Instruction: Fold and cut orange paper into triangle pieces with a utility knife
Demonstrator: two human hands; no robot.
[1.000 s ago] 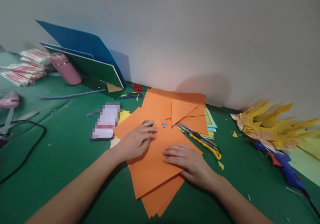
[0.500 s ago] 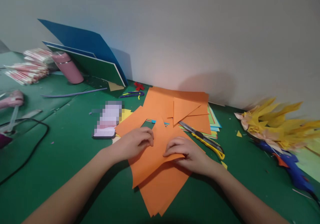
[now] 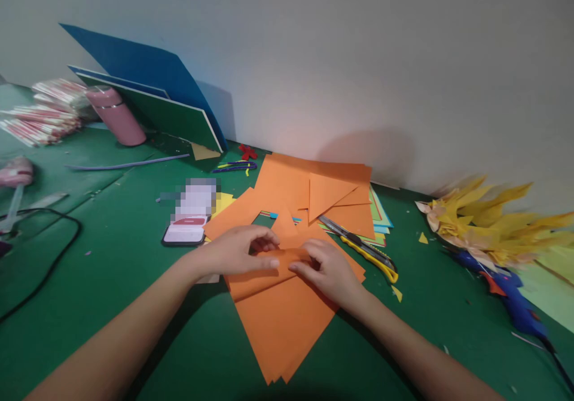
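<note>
An orange sheet of paper (image 3: 264,282) lies with its near part curled up and over, forming a rounded bend between my hands. My left hand (image 3: 237,250) is closed around the left part of the bend, its thumb along the near side and its fingers curved behind. On the right, my right hand (image 3: 332,269) pinches the same sheet between thumb and fingers. Beneath it, more orange sheets (image 3: 287,335) are stacked with their corners pointing towards me. A folded orange piece (image 3: 329,195) rests on further orange paper behind my hands.
A yellow box cutter (image 3: 368,254) lies right of the paper, near a blue glue gun (image 3: 515,299) and yellow paper flowers (image 3: 484,222). Leftward are a phone (image 3: 191,219), a pink bottle (image 3: 117,117), a pink glue gun (image 3: 17,174) with a black cord, and leaning blue and green boards (image 3: 156,108).
The sheet's near edge has been lifted and rolled away from me, exposing more of the stack below. My left thumb has come onto the bend. The view has shifted slightly.
</note>
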